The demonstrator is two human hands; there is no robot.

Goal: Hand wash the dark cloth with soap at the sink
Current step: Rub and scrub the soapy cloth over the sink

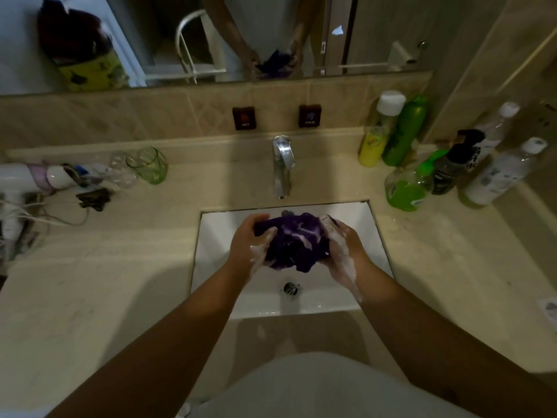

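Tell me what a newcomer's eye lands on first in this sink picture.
First, the bunched dark purple cloth held over the white sink, gripped by the soapy left hand and right hand. Next, the chrome tap behind the basin, then the bright green bottles on the counter to the right.

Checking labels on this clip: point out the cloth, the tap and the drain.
cloth (pixel 294 241), head view, middle of the bunched purple fabric between the hands.
tap (pixel 282 164), head view, on the chrome spout.
drain (pixel 291 287), head view, on the metal grate in the basin floor.
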